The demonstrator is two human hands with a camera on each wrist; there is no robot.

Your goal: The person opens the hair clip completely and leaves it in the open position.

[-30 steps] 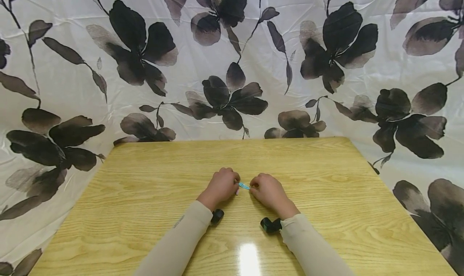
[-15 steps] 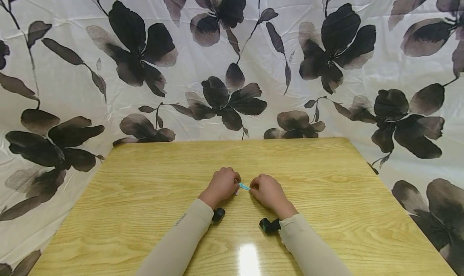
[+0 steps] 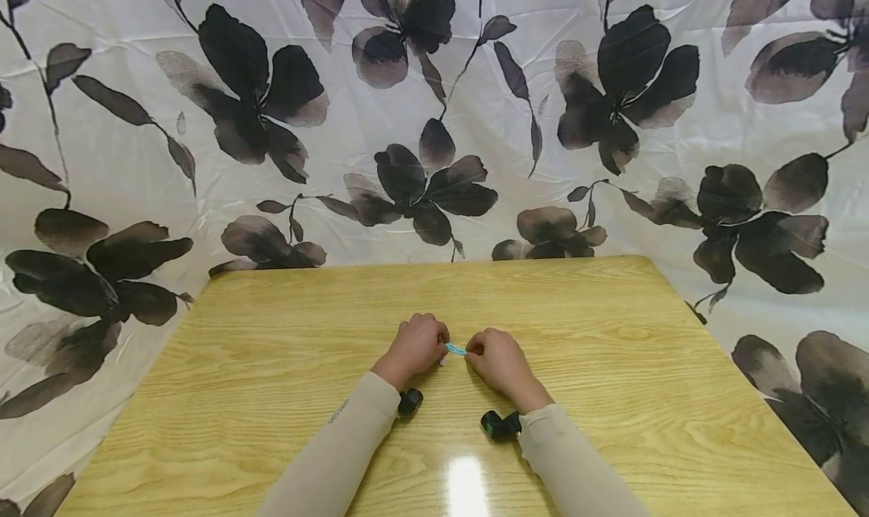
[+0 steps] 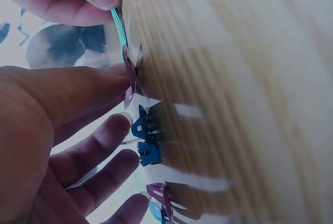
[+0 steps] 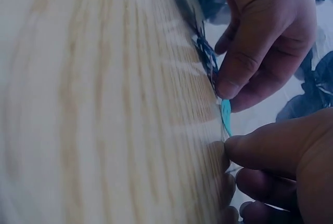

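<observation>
Both hands have their grip closed on a slim turquoise hair clip (image 3: 456, 349), the left hand (image 3: 416, 343) pinching one end, the right hand (image 3: 498, 360) the other, low over the wooden bench (image 3: 597, 328). Head view shows the clip between them and merely a pinkish sliver (image 3: 442, 362) by the left hand. Left wrist view shows more: a purple clip (image 4: 130, 86) at the left thumb, held or merely touching I cannot tell; blue clips (image 4: 149, 150) beside the other fingers; a second purple clip (image 4: 162, 197) against a turquoise piece (image 4: 155, 209). Right wrist view blurs these into dark shapes (image 5: 206, 52). Behind the bench hangs floral cloth (image 3: 434, 124).
</observation>
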